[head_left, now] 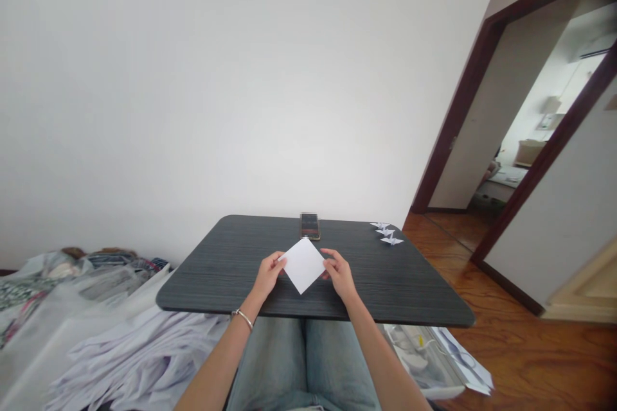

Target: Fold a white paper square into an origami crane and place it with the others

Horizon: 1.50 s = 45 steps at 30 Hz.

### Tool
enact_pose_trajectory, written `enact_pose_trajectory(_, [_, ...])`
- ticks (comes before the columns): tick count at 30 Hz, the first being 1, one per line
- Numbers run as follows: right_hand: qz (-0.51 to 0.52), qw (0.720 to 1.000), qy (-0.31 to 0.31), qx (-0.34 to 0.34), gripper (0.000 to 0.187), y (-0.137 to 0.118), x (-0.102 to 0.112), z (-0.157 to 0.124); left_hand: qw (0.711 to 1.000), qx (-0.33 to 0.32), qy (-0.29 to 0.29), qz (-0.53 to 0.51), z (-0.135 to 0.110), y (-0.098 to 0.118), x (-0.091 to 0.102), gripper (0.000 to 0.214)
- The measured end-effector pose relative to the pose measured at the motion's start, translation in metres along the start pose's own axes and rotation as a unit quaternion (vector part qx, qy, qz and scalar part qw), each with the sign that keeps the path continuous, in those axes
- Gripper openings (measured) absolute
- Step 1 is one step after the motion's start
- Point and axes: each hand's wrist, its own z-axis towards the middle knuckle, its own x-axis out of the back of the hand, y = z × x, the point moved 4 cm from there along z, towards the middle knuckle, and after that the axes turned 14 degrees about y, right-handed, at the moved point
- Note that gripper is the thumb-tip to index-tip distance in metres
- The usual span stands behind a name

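Note:
A white square sheet of paper is held up above the dark table, turned so that one corner points toward me. My left hand pinches its left corner between thumb and fingers. At the opposite corner, my right hand grips the paper with the thumb on top and the index finger stretched out above. No fold lines can be made out on the sheet. Several folded paper cranes stand in a row at the table's far right.
A phone leans on a stand at the back of the dark table, near the white wall. Clothes and plastic bags lie in a heap at left. Below the table's right side sits a white bin with papers beside it.

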Motion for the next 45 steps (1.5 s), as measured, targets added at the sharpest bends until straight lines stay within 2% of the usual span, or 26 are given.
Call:
enact_pose_trajectory(7, [0.007, 1.0, -0.019, 0.007, 0.037, -0.004, -0.002, -0.002, 1.0, -0.005, 0.006, 0.001, 0.0, -0.001, 0.001, 0.027])
enact_pose_trajectory(15, [0.012, 0.999, -0.032, 0.009, 0.028, -0.004, -0.003, -0.003, 0.999, -0.002, 0.031, -0.009, -0.002, 0.005, 0.002, 0.033])
enact_pose_trajectory(19, [0.019, 0.999, -0.04, 0.01, 0.026, -0.005, -0.005, -0.006, 0.999, -0.001, 0.045, -0.025, -0.004, 0.009, 0.002, 0.051])
enact_pose_trajectory(24, [0.028, 0.999, -0.036, 0.01, 0.026, -0.007, -0.003, -0.006, 0.996, 0.029, -0.025, -0.085, -0.008, 0.006, -0.006, 0.079])
enact_pose_trajectory(30, [0.04, 0.998, -0.039, 0.013, 0.027, -0.01, -0.002, -0.006, 0.997, 0.037, -0.016, -0.073, -0.01, 0.008, -0.005, 0.072])
enact_pose_trajectory(35, [0.027, 0.998, -0.055, 0.025, 0.018, -0.007, -0.006, -0.009, 0.996, 0.053, -0.038, -0.061, -0.015, 0.015, -0.008, 0.078])
enact_pose_trajectory(38, [0.015, 0.998, -0.056, 0.027, 0.015, -0.006, -0.006, -0.009, 0.998, 0.034, -0.032, -0.051, -0.015, 0.019, -0.007, 0.077])
enact_pose_trajectory(42, [0.003, 0.999, -0.031, 0.032, 0.015, -0.006, -0.003, -0.007, 0.999, -0.016, 0.028, -0.017, -0.012, 0.018, -0.001, 0.047])
enact_pose_trajectory(45, [0.002, 0.999, -0.018, 0.031, 0.015, -0.006, -0.001, -0.006, 0.999, -0.019, 0.027, -0.014, -0.009, 0.013, 0.0, 0.032])
